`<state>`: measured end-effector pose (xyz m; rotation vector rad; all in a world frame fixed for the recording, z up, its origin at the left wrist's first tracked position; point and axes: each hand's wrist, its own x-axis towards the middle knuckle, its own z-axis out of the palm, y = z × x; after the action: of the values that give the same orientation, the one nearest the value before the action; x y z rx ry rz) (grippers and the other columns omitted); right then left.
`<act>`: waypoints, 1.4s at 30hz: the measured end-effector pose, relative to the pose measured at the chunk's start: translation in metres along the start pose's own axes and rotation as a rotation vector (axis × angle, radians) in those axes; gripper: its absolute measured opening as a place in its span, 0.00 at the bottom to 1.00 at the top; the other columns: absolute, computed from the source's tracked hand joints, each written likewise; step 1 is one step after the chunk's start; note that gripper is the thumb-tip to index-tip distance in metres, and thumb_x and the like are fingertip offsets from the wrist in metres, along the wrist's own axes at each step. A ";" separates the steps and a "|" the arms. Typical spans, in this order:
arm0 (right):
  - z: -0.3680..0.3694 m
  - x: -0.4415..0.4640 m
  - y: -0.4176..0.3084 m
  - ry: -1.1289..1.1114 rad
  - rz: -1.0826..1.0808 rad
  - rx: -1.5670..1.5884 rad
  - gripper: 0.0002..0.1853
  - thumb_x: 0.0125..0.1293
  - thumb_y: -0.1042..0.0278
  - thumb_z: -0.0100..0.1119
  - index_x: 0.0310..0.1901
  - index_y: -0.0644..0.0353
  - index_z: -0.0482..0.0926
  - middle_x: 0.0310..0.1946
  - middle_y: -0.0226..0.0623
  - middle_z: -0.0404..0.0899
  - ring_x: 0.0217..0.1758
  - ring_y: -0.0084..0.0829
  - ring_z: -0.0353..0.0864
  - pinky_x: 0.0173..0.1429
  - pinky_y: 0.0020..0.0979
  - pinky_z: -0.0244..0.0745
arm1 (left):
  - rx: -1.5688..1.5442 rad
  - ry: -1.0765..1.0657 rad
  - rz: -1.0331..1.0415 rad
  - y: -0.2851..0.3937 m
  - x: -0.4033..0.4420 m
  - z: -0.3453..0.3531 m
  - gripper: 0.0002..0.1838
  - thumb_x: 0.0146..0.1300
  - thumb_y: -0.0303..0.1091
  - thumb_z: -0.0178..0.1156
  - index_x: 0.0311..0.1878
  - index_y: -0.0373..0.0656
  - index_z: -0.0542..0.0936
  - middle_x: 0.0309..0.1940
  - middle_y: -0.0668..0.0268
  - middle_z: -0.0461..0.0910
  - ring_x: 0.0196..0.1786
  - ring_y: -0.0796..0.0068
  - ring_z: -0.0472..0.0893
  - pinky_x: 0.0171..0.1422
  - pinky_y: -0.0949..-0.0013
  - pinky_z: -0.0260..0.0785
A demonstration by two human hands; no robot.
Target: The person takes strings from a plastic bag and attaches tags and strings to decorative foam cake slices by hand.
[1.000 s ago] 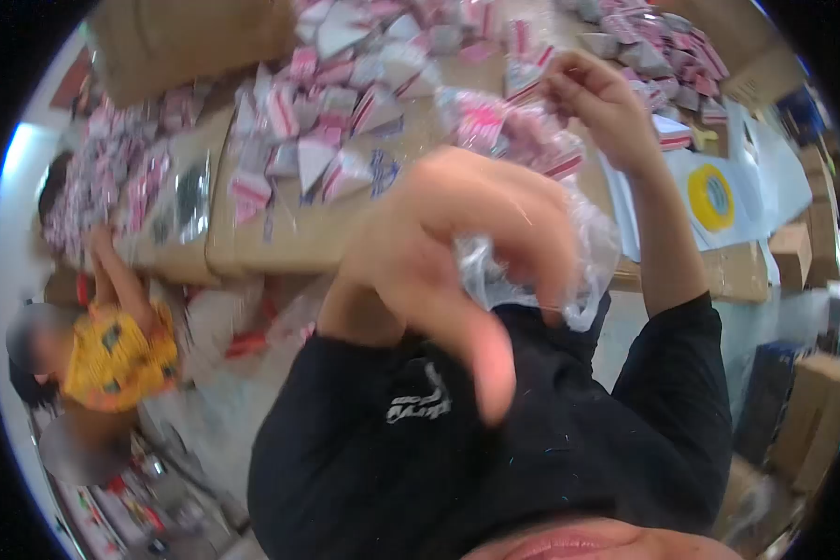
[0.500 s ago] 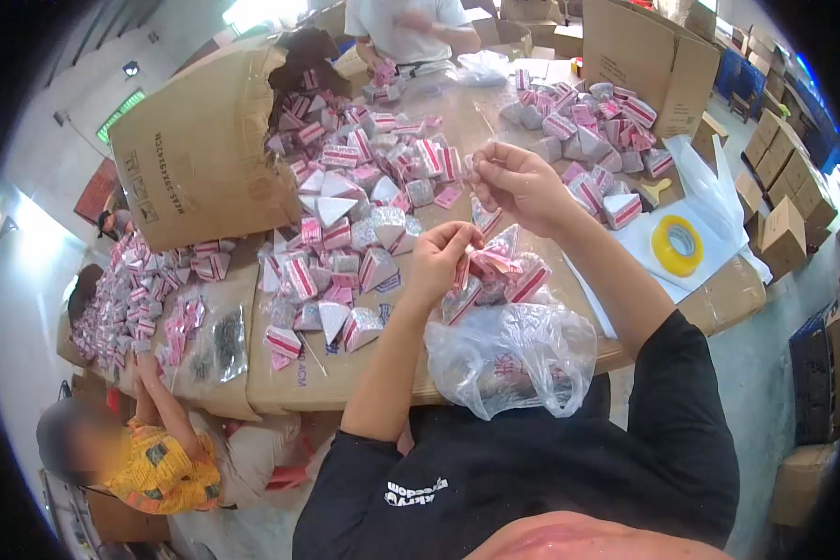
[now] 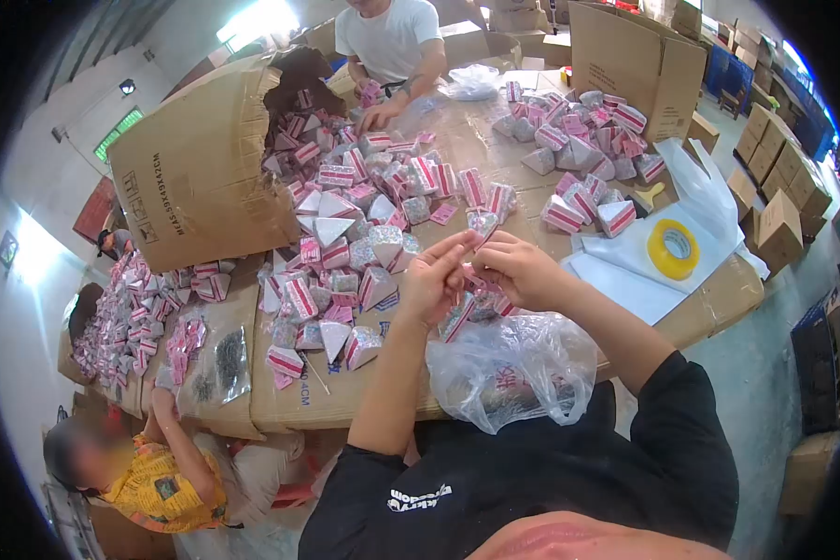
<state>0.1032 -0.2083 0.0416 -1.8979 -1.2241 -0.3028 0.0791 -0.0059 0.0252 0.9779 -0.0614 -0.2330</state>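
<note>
My left hand (image 3: 437, 278) and my right hand (image 3: 523, 273) meet in front of me, fingertips pinched together. A bit of pink wrapping (image 3: 477, 239) shows between them; its full shape is hidden by the fingers. Just beyond the fingertips is a silver-and-pink wedge (image 3: 482, 222); whether it is held or lies on the table I cannot tell. Beneath my hands, several pink-striped wrapped wedges (image 3: 455, 317) rest at the mouth of a clear plastic bag (image 3: 513, 369) by the table's near edge.
Wrapped wedges (image 3: 334, 229) are heaped across the cardboard-covered table, by a tipped carton (image 3: 196, 168). Another pile (image 3: 588, 140) lies back right. Yellow tape (image 3: 672, 249) sits on white plastic. A person in white (image 3: 387, 47) stands opposite; a person in yellow (image 3: 163, 481) is at left.
My right hand has come down and toward me from its raised position to join my left hand at the fingertips. The person opposite has lowered a hand to the pile.
</note>
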 end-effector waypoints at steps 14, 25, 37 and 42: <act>0.020 0.006 0.015 0.132 0.485 0.514 0.01 0.71 0.79 0.54 0.42 0.66 0.74 0.35 0.27 0.75 0.39 0.17 0.74 0.45 0.25 0.73 | 0.832 0.078 0.243 -0.012 -0.017 0.021 0.16 0.76 0.34 0.50 0.33 0.36 0.80 0.24 0.72 0.79 0.26 0.86 0.75 0.31 0.77 0.66; 0.002 -0.002 0.005 0.056 0.295 0.222 0.06 0.61 0.74 0.66 0.40 0.62 0.82 0.37 0.33 0.80 0.37 0.25 0.80 0.38 0.26 0.75 | 0.578 0.105 0.295 -0.026 -0.009 0.006 0.16 0.75 0.34 0.49 0.30 0.39 0.77 0.22 0.73 0.75 0.25 0.86 0.70 0.29 0.76 0.61; 0.014 -0.003 0.012 0.091 0.009 -0.157 0.09 0.60 0.72 0.62 0.40 0.61 0.73 0.41 0.44 0.74 0.45 0.47 0.75 0.48 0.42 0.73 | 0.587 0.173 0.305 -0.029 -0.011 0.016 0.13 0.75 0.33 0.51 0.35 0.38 0.78 0.25 0.75 0.74 0.28 0.87 0.70 0.33 0.77 0.63; 0.015 0.000 0.008 0.211 -0.163 -0.243 0.12 0.56 0.78 0.63 0.43 0.60 0.75 0.44 0.41 0.74 0.49 0.45 0.76 0.52 0.40 0.75 | 0.507 0.165 0.392 -0.032 -0.005 0.010 0.10 0.75 0.30 0.49 0.39 0.38 0.79 0.30 0.74 0.72 0.27 0.89 0.68 0.30 0.82 0.59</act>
<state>0.1060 -0.1986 0.0280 -1.9127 -1.2446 -0.7495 0.0669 -0.0303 0.0050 1.4603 -0.1643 0.2379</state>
